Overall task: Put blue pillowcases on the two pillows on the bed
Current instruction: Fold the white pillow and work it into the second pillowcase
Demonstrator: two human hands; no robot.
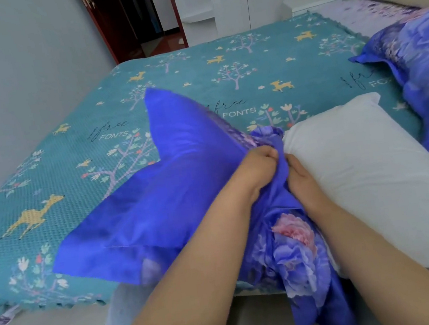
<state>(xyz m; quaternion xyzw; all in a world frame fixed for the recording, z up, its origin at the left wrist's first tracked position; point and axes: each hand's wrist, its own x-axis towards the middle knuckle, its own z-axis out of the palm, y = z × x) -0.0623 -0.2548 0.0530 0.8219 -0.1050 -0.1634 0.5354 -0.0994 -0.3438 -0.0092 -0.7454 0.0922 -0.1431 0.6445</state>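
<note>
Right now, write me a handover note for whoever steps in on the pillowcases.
Left hand: grips the bunched blue pillowcase at its gathered edge.
Right hand: fingers also in the bunched fabric, against the end of the bare white pillow.
The pillowcase lies spread over the teal bedspread, its floral part hanging off the near bed edge.
Done: one cased pillow lies at the right, near the headboard.
Left: open the pillowcase, pull it over the white pillow, set it in place.
</note>
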